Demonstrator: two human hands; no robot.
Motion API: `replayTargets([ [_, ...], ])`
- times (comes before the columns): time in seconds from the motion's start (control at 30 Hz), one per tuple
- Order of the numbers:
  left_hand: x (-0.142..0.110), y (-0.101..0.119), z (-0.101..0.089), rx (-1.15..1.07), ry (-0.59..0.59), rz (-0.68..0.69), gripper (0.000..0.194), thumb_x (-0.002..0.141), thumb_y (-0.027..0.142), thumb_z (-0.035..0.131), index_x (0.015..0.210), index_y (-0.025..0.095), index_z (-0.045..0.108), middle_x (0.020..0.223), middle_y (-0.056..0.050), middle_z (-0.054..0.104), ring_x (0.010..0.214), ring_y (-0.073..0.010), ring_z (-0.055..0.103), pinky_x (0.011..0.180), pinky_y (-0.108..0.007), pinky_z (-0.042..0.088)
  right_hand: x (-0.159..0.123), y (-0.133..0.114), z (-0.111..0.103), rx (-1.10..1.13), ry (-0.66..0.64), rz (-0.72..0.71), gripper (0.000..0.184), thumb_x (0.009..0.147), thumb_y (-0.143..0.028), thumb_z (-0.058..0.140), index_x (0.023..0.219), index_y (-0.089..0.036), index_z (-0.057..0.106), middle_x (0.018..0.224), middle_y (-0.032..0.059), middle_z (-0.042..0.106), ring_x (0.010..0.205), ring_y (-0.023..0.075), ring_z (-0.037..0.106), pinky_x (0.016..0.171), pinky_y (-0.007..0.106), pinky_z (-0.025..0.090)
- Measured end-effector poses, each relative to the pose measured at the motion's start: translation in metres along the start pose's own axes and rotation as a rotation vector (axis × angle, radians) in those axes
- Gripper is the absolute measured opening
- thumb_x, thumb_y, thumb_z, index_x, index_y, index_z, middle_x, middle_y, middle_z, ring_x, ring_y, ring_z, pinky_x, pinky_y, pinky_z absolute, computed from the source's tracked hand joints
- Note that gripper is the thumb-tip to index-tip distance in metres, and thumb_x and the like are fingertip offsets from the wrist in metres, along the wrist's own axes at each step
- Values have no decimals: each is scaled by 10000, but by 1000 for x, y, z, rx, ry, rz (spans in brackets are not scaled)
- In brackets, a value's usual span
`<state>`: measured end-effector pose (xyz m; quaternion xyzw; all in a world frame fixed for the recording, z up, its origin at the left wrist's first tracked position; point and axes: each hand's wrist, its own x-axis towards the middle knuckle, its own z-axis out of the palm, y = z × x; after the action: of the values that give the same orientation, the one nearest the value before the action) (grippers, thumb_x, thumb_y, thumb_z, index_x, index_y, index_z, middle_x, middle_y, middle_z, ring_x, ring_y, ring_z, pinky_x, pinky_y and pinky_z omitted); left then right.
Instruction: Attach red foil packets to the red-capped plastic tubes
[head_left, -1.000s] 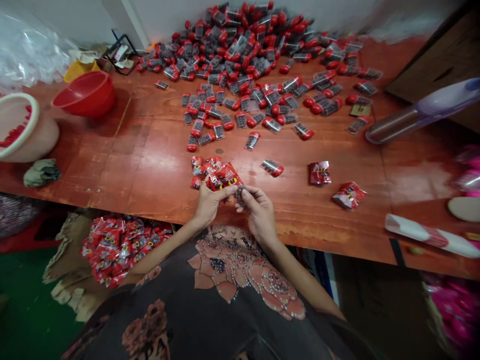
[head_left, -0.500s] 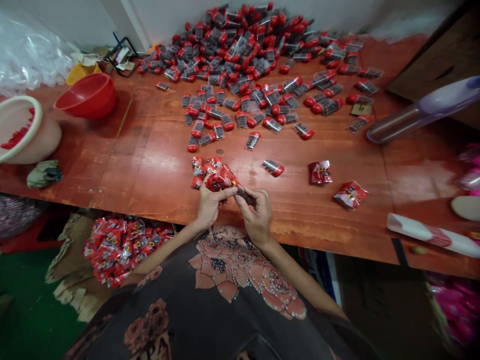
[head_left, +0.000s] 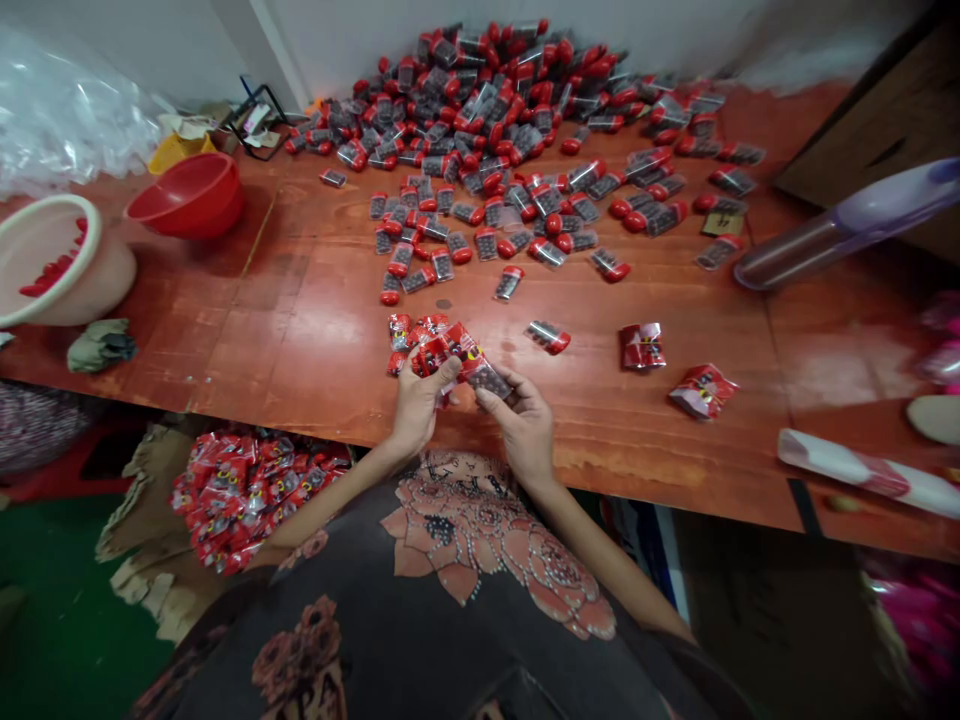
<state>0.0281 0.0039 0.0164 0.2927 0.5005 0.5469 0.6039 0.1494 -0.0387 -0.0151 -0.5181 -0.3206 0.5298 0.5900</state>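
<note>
My left hand (head_left: 417,410) is closed on a red printed plastic bag (head_left: 439,350), its thumb pressed over the front. From the bag's right end sticks a small clear container (head_left: 489,379) filled with dark little balls. My right hand (head_left: 526,430) pinches the outer end of that container between thumb and fingers. Its other end is hidden by the red bag. Several red packets (head_left: 399,330) lie on the table just beyond my left hand. Past my right hand rests a loose red-capped container (head_left: 548,336).
A large heap of red-capped containers (head_left: 480,110) lies against the wall. Two red packets (head_left: 641,346) sit on the right, near a purple-and-clear tube (head_left: 795,250). A red bowl (head_left: 187,205) and a white bucket (head_left: 90,270) stand left. More red packets (head_left: 225,500) fill a carton below.
My right hand has shifted slightly right, and more of the dark-filled container shows beside the bag. The left thumb has drawn back leftward. The view has moved slightly.
</note>
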Motion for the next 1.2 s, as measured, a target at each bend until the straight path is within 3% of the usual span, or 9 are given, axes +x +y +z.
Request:
replayTargets([
  [0.13, -3, -3, -2, 39, -37, -1, 422, 592, 316, 893, 890, 190, 623, 789, -15, 650, 570, -98, 522, 460, -230, 397, -4, -3, 1, 5, 4, 18, 372, 725, -322, 774, 1078, -275, 668, 1076, 20, 724, 903, 187, 689, 823, 374, 596],
  [0.27, -5, -8, -5, 21, -96, 2, 368, 614, 269, 874, 879, 183, 633, 761, -4, 645, 553, -92, 526, 444, -224, 405, -6, -9, -2, 63, -24, 135, 308, 748, -324, 745, 1039, -255, 672, 992, 20, 723, 703, 140, 654, 668, 323, 582],
  [0.4, -6, -10, -8, 1, -176, -6, 438, 609, 258, 874, 978, 196, 646, 744, 16, 643, 499, -72, 491, 416, -217, 399, -7, -12, -4, 108, -51, 216, 260, 750, -319, 727, 987, -237, 659, 938, 21, 706, 647, 124, 634, 628, 304, 568],
  [0.53, -10, -11, -7, -27, -113, 16, 593, 585, 257, 882, 1119, 237, 625, 758, 31, 647, 498, -69, 487, 413, -205, 384, -11, -7, 0, 102, 14, 96, 311, 710, -311, 763, 957, -251, 584, 907, 1, 688, 667, 133, 660, 632, 307, 587],
  [0.63, -15, -12, -5, -26, -65, 0, 522, 577, 254, 881, 1038, 209, 639, 727, 32, 636, 481, -62, 477, 408, -203, 356, -15, 0, 3, 18, 13, 4, 315, 728, -320, 749, 959, -257, 544, 917, 6, 692, 745, 163, 692, 689, 345, 610],
  [0.77, -17, -15, -9, 22, -109, -69, 411, 572, 265, 880, 886, 170, 631, 678, 29, 621, 458, -59, 466, 412, -211, 358, -17, 7, 0, -61, -26, -41, 294, 774, -320, 717, 1018, -260, 564, 954, 16, 690, 818, 176, 700, 776, 377, 612],
  [0.93, -15, -17, -19, 10, -118, -88, 446, 568, 282, 885, 928, 186, 638, 738, 1, 654, 521, -88, 520, 412, -208, 361, -16, 9, -9, -144, -152, -88, 392, 814, -295, 688, 1201, -316, 628, 1078, 23, 631, 950, 182, 656, 836, 375, 594],
  [1.07, -18, -22, -23, -19, -155, -144, 362, 579, 270, 885, 846, 168, 663, 744, -37, 665, 541, -103, 547, 424, -223, 380, -10, 12, -9, -94, -135, -58, 323, 784, -276, 714, 1104, -316, 700, 994, 0, 626, 863, 154, 634, 795, 347, 574],
  [1.2, -15, -22, -28, -84, -81, -144, 327, 616, 343, 872, 808, 166, 675, 745, -48, 669, 535, -108, 555, 404, -228, 386, 0, 18, -7, -102, -114, 8, 307, 744, -295, 720, 1049, -271, 693, 907, 1, 668, 750, 146, 606, 683, 317, 546],
])
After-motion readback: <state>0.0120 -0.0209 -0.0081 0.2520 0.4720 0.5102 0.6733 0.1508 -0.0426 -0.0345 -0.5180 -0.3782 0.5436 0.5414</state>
